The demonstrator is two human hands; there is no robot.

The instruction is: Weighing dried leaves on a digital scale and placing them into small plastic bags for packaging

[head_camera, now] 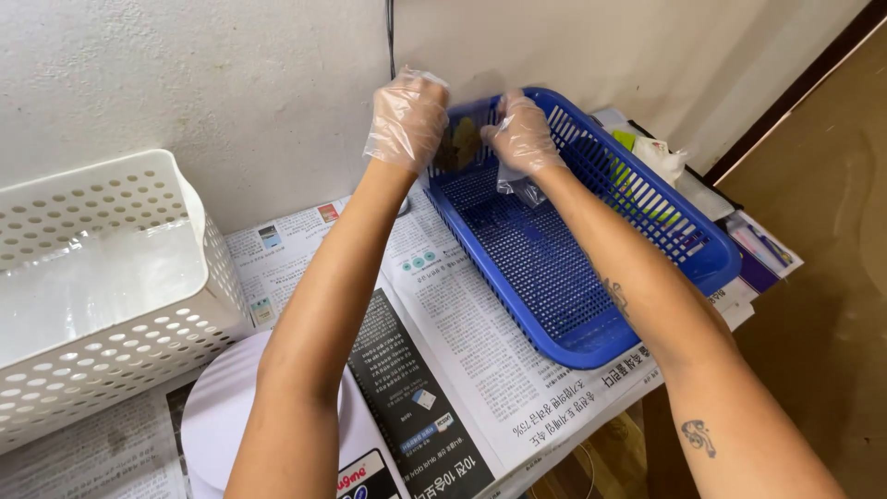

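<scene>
Clear bag [467,139] gripped between gloved left hand [407,115] and right hand [522,134] fingers, held above blue basket [554,277] far end.

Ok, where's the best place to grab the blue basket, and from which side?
Grip the blue basket by its raised rim on the near short end, coming from the front. That end overhangs the newspaper edge and is free; the far end is taken up by both gloved hands, and clutter crowds the right side.

blue basket [591,268]: floor free | wall [231,83] blocks behind | white basket [102,277] left
</scene>
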